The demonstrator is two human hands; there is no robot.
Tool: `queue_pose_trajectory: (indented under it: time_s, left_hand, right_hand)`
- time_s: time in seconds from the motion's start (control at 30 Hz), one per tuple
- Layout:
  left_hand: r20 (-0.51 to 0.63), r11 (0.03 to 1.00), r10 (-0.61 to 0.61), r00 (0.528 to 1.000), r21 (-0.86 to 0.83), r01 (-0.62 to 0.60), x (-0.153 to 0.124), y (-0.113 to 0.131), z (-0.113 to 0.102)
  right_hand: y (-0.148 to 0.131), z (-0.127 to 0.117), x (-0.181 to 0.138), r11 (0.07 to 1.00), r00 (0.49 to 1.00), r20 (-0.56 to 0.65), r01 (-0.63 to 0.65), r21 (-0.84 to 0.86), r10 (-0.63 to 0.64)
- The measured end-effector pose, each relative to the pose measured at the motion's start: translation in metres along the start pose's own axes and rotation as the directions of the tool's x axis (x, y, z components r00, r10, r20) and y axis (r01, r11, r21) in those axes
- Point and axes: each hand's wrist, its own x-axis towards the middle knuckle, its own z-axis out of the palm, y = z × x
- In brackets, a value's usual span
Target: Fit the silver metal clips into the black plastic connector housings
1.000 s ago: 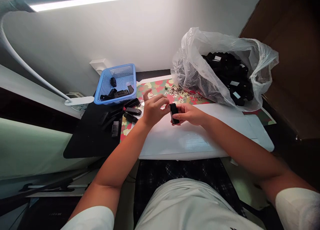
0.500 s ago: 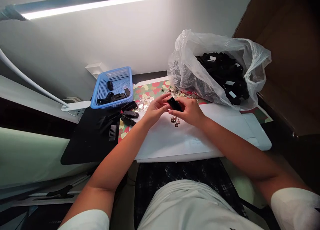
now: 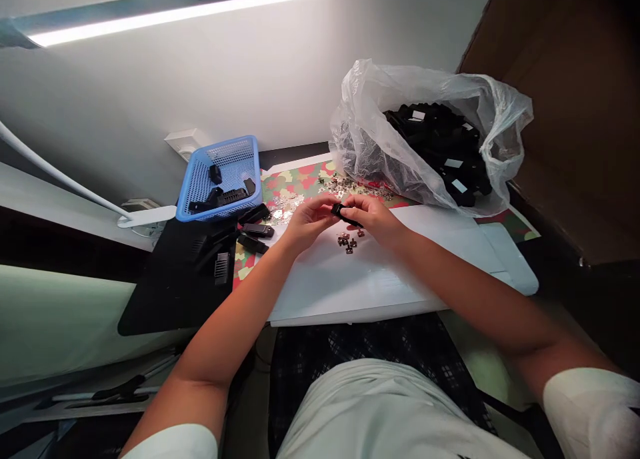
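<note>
White board (image 3: 320, 292) lay in front, plastic bag (image 3: 363, 139) behind at right, blue basket (image 3: 235, 154) off left. Right hand (image 3: 377, 220) pinched black part (image 3: 345, 214) above board; left hand (image 3: 307, 227) had fingers at its left end, couldn't tell if gripping. Small metal pieces (image 3: 349, 244) lay on board nearby.

A black part (image 3: 339, 210) is contrasting with brighter colours.
The basket (image 3: 239, 168) is showing blue; the sheet (image 3: 300, 179) is displaying red, green and cream blotches; the board (image 3: 320, 286) is gleaming white; metal pieces (image 3: 353, 243) are glinting coppery.
</note>
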Motion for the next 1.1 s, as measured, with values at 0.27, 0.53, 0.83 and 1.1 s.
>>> queue_pose_trajectory:
  time_s: [0.27, 0.53, 0.83, 1.1]
  left_hand:
    - [0.010, 0.991, 0.079, 0.997, 0.110, -0.079, 0.000, 0.004, 0.001]
    - [0.031, 0.954, 0.153, 0.988, 0.257, -0.156, -0.001, 0.009, 0.002]
    - [0.068, 0.817, 0.323, 0.944, 0.483, -0.315, -0.004, 0.009, -0.001]
    - [0.082, 0.771, 0.338, 0.937, 0.547, -0.326, -0.005, 0.008, 0.001]
  right_hand:
    - [0.004, -0.001, 0.002, 0.994, 0.996, 0.091, -0.026, 0.104, 0.017]
    - [0.002, 0.000, 0.000, 0.996, 0.997, 0.041, -0.060, 0.058, 0.058]
    - [0.006, 0.004, -0.001, 0.995, 0.999, 0.001, -0.045, 0.091, 0.045]
    - [0.013, 0.003, -0.002, 0.997, 0.999, -0.011, -0.030, 0.069, 0.031]
